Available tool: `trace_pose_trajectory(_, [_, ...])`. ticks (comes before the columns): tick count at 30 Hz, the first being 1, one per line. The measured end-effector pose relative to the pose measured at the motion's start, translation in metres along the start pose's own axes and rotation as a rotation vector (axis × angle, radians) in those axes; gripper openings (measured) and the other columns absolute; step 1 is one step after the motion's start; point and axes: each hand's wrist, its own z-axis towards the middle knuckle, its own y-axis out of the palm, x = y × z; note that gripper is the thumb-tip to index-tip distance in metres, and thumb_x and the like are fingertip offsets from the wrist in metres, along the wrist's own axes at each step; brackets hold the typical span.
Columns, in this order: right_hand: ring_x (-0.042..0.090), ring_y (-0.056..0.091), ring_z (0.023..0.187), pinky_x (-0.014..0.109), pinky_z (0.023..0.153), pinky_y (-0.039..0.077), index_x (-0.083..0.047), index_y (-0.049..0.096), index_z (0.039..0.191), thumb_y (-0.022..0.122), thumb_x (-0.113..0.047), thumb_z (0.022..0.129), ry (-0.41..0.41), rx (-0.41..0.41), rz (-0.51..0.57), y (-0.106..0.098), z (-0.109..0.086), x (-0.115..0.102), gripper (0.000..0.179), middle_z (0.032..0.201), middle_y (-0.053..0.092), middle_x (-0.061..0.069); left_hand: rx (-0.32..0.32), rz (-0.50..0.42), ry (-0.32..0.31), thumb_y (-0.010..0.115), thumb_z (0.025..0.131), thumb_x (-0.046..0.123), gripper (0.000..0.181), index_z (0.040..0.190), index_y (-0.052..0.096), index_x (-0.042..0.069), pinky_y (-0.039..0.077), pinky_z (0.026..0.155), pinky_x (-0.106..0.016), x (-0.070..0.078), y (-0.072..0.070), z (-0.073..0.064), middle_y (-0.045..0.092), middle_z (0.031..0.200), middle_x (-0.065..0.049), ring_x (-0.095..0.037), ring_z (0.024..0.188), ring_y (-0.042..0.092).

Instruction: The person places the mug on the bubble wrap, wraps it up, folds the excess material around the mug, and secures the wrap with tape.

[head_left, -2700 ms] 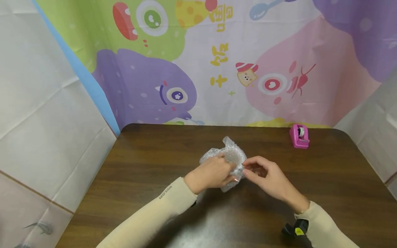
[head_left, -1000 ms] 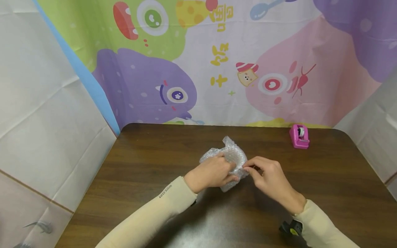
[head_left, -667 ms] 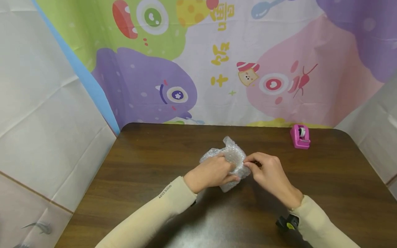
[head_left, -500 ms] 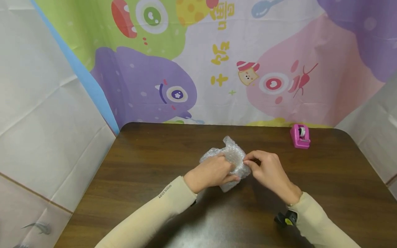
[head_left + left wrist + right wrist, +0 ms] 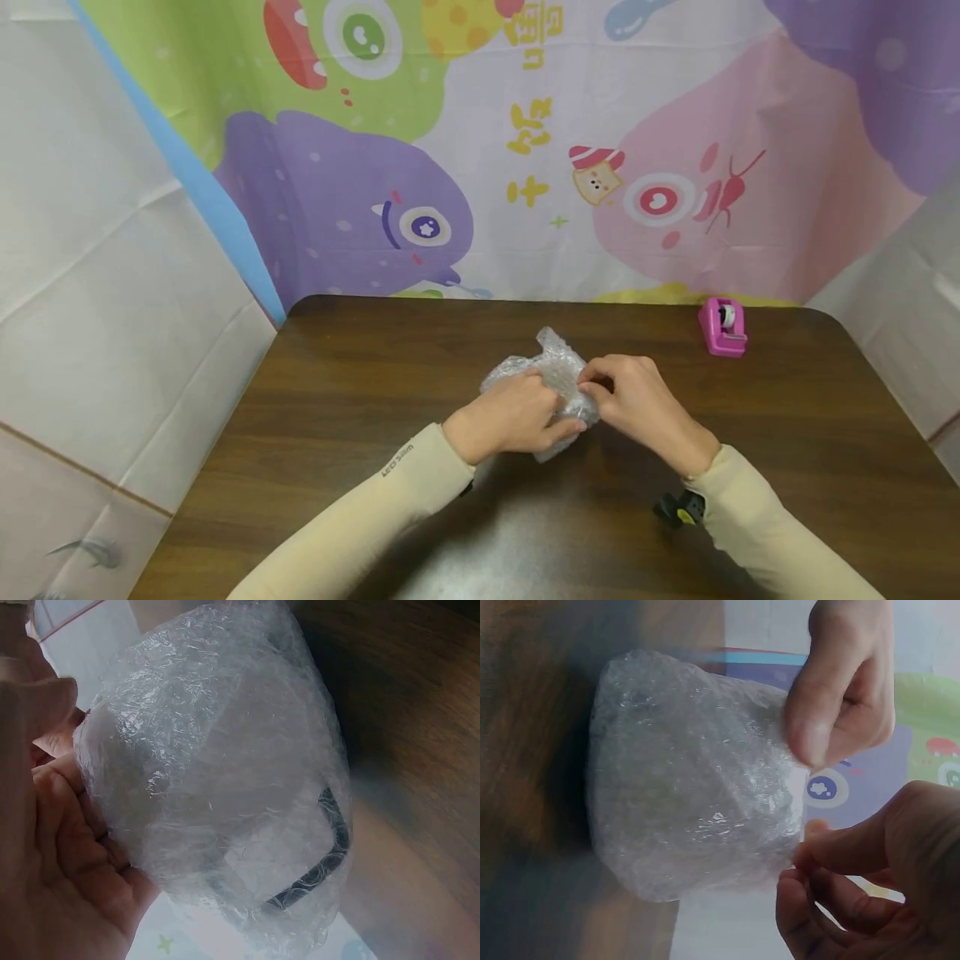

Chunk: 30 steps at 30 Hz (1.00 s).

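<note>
A pale cup in clear bubble wrap stands on the table, its mouth facing up. Through the plastic in the left wrist view, a bent dark strip, like the edge of a handle, shows on the cup's side. My left hand grips the wrapped cup at its rim, the fingers reaching into the mouth and the thumb outside. At the right side of the rim, my right hand pinches the edge of the bubble wrap between thumb and index finger. Its other fingers are curled.
A pink tape dispenser with a roll of tape stands at the back right of the dark wooden table. Behind the table hangs a cartoon-printed curtain. Pale panels flank the sides.
My right hand has closed to a pinch on the wrap's edge and moved along the rim, away from me and slightly left. My left hand keeps its hold in nearly the same place.
</note>
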Motion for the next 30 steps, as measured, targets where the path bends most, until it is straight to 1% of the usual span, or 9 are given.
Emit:
trace_pose_trajectory(3, [0.008, 0.058, 0.063, 0.025, 0.056, 0.049, -0.005, 0.078, 0.089, 0.076, -0.002, 0.089, -0.01, -0.017, -0.015, -0.001, 0.001, -0.001, 0.003, 0.082, 0.074, 0.004, -0.001, 0.006, 0.004, 0.058, 0.103, 0.048, 0.055, 0.056, 0.049, 0.02, 0.05, 0.061, -0.028, -0.001, 0.0, 0.002, 0.038, 0.05, 0.01, -0.012, 0.056, 0.05])
trace_pose_trajectory(8, [0.007, 0.058, 0.066, 0.026, 0.059, 0.051, -0.004, 0.078, 0.088, 0.076, 0.003, 0.086, -0.082, -0.018, -0.055, 0.0, 0.002, -0.002, 0.007, 0.076, 0.07, 0.0, 0.015, 0.013, 0.018, 0.06, 0.102, 0.045, 0.052, 0.058, 0.051, 0.02, 0.051, 0.062, -0.029, -0.001, 0.001, 0.002, 0.041, 0.051, 0.01, -0.011, 0.055, 0.052])
trace_pose_trajectory(10, [0.008, 0.058, 0.066, 0.026, 0.06, 0.052, -0.004, 0.079, 0.087, 0.074, 0.005, 0.085, -0.103, -0.014, -0.066, 0.0, 0.003, -0.003, 0.011, 0.076, 0.07, 0.001, 0.023, 0.006, 0.021, 0.06, 0.102, 0.045, 0.051, 0.058, 0.051, 0.02, 0.05, 0.059, -0.028, -0.001, 0.002, 0.002, 0.041, 0.051, 0.01, -0.01, 0.054, 0.05])
trace_pose_trajectory(14, [0.011, 0.061, 0.07, 0.027, 0.061, 0.054, -0.004, 0.079, 0.088, 0.075, 0.005, 0.084, -0.117, -0.025, -0.071, -0.002, 0.005, -0.001, 0.01, 0.08, 0.068, 0.003, 0.027, 0.008, 0.019, 0.061, 0.102, 0.045, 0.052, 0.057, 0.049, 0.02, 0.048, 0.056, -0.028, -0.001, 0.001, 0.002, 0.039, 0.052, 0.01, -0.01, 0.054, 0.047])
trace_pose_trajectory(18, [0.012, 0.056, 0.069, 0.027, 0.061, 0.049, -0.004, 0.072, 0.093, 0.079, 0.001, 0.083, -0.091, -0.067, -0.044, -0.003, 0.009, 0.004, 0.013, 0.078, 0.06, 0.002, 0.016, 0.013, 0.015, 0.061, 0.102, 0.046, 0.052, 0.057, 0.051, 0.02, 0.049, 0.058, -0.028, -0.001, 0.0, 0.002, 0.039, 0.051, 0.01, -0.009, 0.053, 0.045])
trace_pose_trajectory(21, [0.012, 0.049, 0.065, 0.026, 0.058, 0.043, -0.007, 0.063, 0.094, 0.078, -0.002, 0.082, 0.023, -0.131, 0.052, -0.003, 0.012, 0.009, 0.019, 0.075, 0.054, 0.0, 0.006, 0.01, 0.014, 0.061, 0.102, 0.047, 0.053, 0.057, 0.052, 0.02, 0.049, 0.059, -0.028, 0.0, 0.0, 0.003, 0.039, 0.051, 0.01, -0.008, 0.053, 0.044])
trace_pose_trajectory(24, [0.012, 0.046, 0.061, 0.026, 0.055, 0.04, -0.005, 0.058, 0.094, 0.075, -0.006, 0.083, 0.221, -0.183, 0.217, 0.001, 0.014, 0.014, 0.02, 0.073, 0.05, 0.0, 0.002, 0.011, 0.017, 0.061, 0.102, 0.047, 0.052, 0.058, 0.05, 0.021, 0.05, 0.06, -0.028, 0.0, 0.0, 0.003, 0.038, 0.051, 0.01, -0.008, 0.053, 0.045])
trace_pose_trajectory(27, [0.014, 0.046, 0.061, 0.027, 0.053, 0.04, -0.003, 0.056, 0.097, 0.072, -0.012, 0.084, 0.416, -0.182, 0.334, 0.008, 0.014, 0.017, 0.023, 0.073, 0.049, 0.001, 0.007, 0.01, 0.016, 0.061, 0.101, 0.047, 0.051, 0.058, 0.049, 0.021, 0.052, 0.06, -0.029, 0.0, 0.0, 0.003, 0.039, 0.052, 0.011, -0.009, 0.054, 0.047])
trace_pose_trajectory(30, [0.013, 0.047, 0.062, 0.028, 0.053, 0.041, -0.002, 0.055, 0.1, 0.07, -0.017, 0.084, 0.527, -0.183, 0.367, 0.013, 0.014, 0.018, 0.027, 0.075, 0.051, 0.0, 0.005, 0.008, 0.011, 0.061, 0.101, 0.047, 0.051, 0.059, 0.049, 0.021, 0.053, 0.062, -0.031, 0.0, -0.001, 0.003, 0.041, 0.053, 0.011, -0.009, 0.054, 0.05])
